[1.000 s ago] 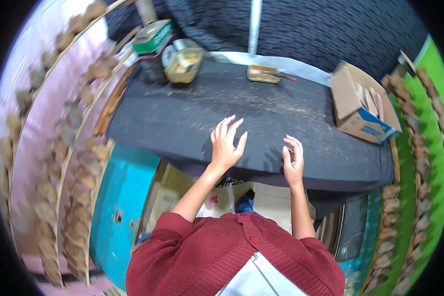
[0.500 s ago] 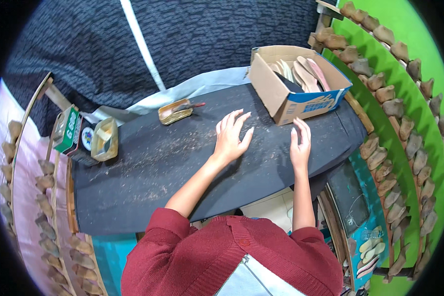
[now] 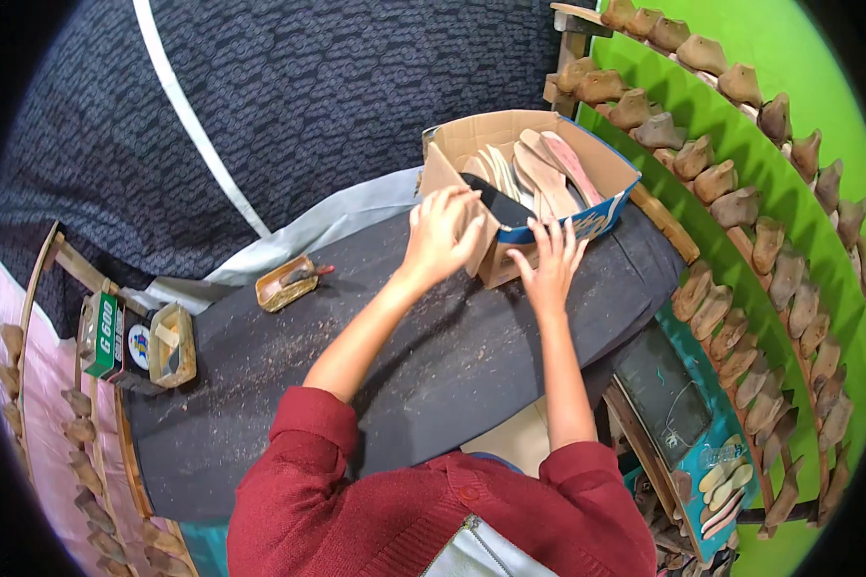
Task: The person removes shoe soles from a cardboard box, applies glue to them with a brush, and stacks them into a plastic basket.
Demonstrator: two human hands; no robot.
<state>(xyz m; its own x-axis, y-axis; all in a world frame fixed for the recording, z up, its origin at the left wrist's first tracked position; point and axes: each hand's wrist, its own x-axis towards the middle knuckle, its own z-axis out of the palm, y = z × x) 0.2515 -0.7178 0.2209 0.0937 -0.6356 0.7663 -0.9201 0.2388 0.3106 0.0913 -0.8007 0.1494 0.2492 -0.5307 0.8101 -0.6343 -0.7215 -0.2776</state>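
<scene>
An open cardboard box [image 3: 443, 173] with blue sides stands at the far right of the dark-covered table. Inside lie several sole-shaped pieces [image 3: 546, 176] in tan and cream, a pink one [image 3: 573, 165] and a dark piece [image 3: 497, 201]. My left hand [image 3: 440, 236] is at the box's near left corner, fingers extended toward its left wall. My right hand [image 3: 549, 264] lies with spread fingers against the near side, fingertips by the rim. Neither hand appears to hold a loose item; whether the left touches the box I cannot tell.
On the table [image 3: 356, 346], a small tray [image 3: 281, 288] carries a red-tipped tool. Farther left stand a green-and-black can [image 3: 104, 335] and a yellowish container [image 3: 175, 337]. Racks of wooden shoe lasts [image 3: 702, 144] line the right. Pale soles [image 3: 725, 490] lie at the lower right.
Both hands have moved forward to the box, the right one also leftward, onto its near side. The view has shifted, so the box and table appear farther left.
</scene>
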